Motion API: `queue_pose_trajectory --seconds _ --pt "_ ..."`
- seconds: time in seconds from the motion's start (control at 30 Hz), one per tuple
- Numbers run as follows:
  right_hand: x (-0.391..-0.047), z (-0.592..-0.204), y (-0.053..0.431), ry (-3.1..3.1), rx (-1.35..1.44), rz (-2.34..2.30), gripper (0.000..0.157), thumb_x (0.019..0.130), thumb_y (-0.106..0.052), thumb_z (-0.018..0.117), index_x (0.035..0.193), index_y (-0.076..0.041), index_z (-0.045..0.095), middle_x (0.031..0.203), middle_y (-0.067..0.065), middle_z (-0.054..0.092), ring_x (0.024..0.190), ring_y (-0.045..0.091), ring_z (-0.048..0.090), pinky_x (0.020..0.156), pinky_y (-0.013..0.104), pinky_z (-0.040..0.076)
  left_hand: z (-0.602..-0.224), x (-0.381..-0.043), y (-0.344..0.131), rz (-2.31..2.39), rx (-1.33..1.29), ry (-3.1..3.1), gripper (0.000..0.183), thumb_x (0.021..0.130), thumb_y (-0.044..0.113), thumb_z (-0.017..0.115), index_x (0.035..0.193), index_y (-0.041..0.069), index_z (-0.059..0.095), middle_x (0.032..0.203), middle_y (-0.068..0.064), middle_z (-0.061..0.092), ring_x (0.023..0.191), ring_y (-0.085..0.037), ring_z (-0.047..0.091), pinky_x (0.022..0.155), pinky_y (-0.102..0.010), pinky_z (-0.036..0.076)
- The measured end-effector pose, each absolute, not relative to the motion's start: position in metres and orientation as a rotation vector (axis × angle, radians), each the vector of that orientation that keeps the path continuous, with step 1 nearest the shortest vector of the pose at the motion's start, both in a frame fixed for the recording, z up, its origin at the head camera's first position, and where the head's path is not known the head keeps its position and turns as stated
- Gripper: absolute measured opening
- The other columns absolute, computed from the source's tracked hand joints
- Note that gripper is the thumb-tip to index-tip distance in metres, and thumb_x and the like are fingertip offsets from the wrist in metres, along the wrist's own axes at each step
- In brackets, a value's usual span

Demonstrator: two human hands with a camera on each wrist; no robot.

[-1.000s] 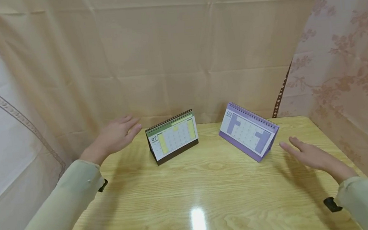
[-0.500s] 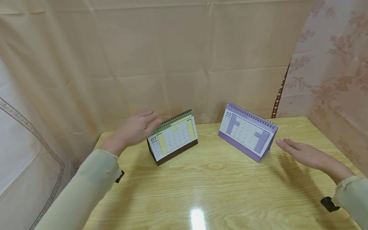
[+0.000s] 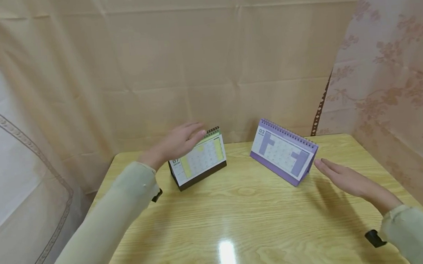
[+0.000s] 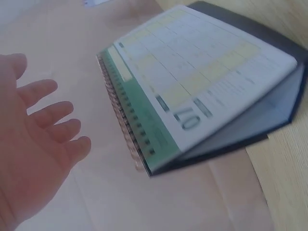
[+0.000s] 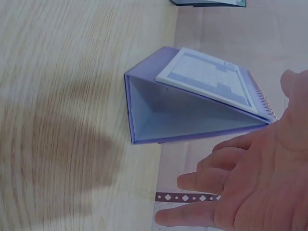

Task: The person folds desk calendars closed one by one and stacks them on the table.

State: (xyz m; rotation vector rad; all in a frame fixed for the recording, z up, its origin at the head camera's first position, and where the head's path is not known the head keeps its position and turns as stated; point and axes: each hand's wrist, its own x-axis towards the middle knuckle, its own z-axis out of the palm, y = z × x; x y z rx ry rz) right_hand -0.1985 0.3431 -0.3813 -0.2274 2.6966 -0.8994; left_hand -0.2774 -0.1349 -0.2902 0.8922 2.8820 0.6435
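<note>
Two desk calendars stand like tents on the wooden table. The green and black calendar (image 3: 202, 159), marked 07, is left of the middle, its spiral binding on top. My left hand (image 3: 179, 142) overlaps its upper left part in the head view, palm down with fingers spread. In the left wrist view that hand (image 4: 38, 125) is apart from the binding and holds nothing. The purple calendar (image 3: 282, 149), marked 03, is on the right, angled toward the middle. My right hand (image 3: 351, 179) is just beyond its right end, fingers straight and nothing in it; its open side (image 5: 183, 110) faces that hand.
The wooden table (image 3: 247, 219) reaches back to a beige curtain (image 3: 177, 60). A flowered cloth (image 3: 405, 65) hangs along the right side and a white cloth (image 3: 4, 171) on the left.
My left hand has moved right, from beside the green calendar to over its upper left part. My right hand has drifted slightly left, closer to the purple calendar. Both calendars stay in place.
</note>
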Motion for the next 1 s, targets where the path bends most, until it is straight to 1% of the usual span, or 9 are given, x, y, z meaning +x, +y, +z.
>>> queue_pose_trajectory --seconds 0.1,0.17,0.4,0.57,0.67,0.9,1.0 --pt "-0.197 -0.382 0.341 2.694 -0.205 -0.905 0.086 0.109 -0.055 0.021 0.154 0.016 0.004 0.155 0.045 0.008 0.139 0.066 0.011 0.106 0.078 0.017 -0.291 -0.28 -0.129 0.735 0.91 2.845 0.062 0.109 0.051 0.03 0.158 0.013 0.036 0.165 -0.008 0.027 0.153 -0.028 0.019 0.122 -0.05 0.016" --pt "-0.196 -0.381 0.34 2.685 -0.205 -0.922 0.086 0.109 -0.055 0.021 0.154 0.015 0.002 0.155 0.045 0.006 0.139 0.067 0.009 0.105 0.078 0.016 -0.29 -0.282 -0.126 0.771 0.915 2.832 0.061 0.109 0.05 0.03 0.157 0.013 0.037 0.164 -0.009 0.029 0.152 -0.028 0.02 0.122 -0.049 0.016" --pt "-0.196 -0.38 0.335 2.601 -0.227 -1.057 0.084 0.109 -0.054 0.021 0.156 0.011 -0.003 0.158 0.042 0.0 0.141 0.065 0.001 0.105 0.08 0.011 -0.29 -0.284 -0.121 0.868 0.933 2.794 0.058 0.111 0.045 0.029 0.155 0.01 0.041 0.159 -0.009 0.04 0.148 -0.027 0.03 0.121 -0.044 0.024" --pt "-0.199 -0.381 0.33 2.578 -0.25 -1.112 0.081 0.11 -0.052 0.02 0.156 0.011 -0.001 0.158 0.042 0.001 0.141 0.065 0.001 0.106 0.08 0.01 -0.29 -0.286 -0.119 0.859 0.885 2.799 0.059 0.111 0.048 0.026 0.155 0.012 0.041 0.159 -0.008 0.038 0.148 -0.026 0.03 0.121 -0.044 0.023" --pt "-0.199 -0.382 0.329 2.59 -0.244 -1.1 0.083 0.11 -0.053 0.02 0.156 0.012 -0.003 0.157 0.043 -0.001 0.141 0.065 0.001 0.106 0.08 0.01 -0.289 -0.288 -0.114 0.863 0.855 2.803 0.06 0.11 0.05 0.025 0.156 0.013 0.041 0.16 -0.008 0.037 0.149 -0.026 0.029 0.121 -0.043 0.023" --pt "-0.197 -0.384 0.333 2.605 -0.189 -1.077 0.085 0.109 -0.055 0.021 0.155 0.009 -0.01 0.157 0.042 -0.007 0.141 0.065 -0.004 0.104 0.081 0.008 -0.292 -0.297 -0.094 0.943 0.867 2.784 0.059 0.111 0.046 0.029 0.153 0.009 0.044 0.156 -0.01 0.043 0.147 -0.027 0.034 0.12 -0.041 0.025" --pt "-0.196 -0.384 0.335 2.594 -0.17 -1.085 0.085 0.109 -0.056 0.02 0.155 0.008 -0.012 0.157 0.041 -0.01 0.14 0.065 -0.006 0.103 0.082 0.007 -0.295 -0.302 -0.082 1.006 0.863 2.757 0.06 0.111 0.047 0.028 0.154 0.008 0.042 0.157 -0.01 0.043 0.146 -0.025 0.035 0.12 -0.038 0.027"
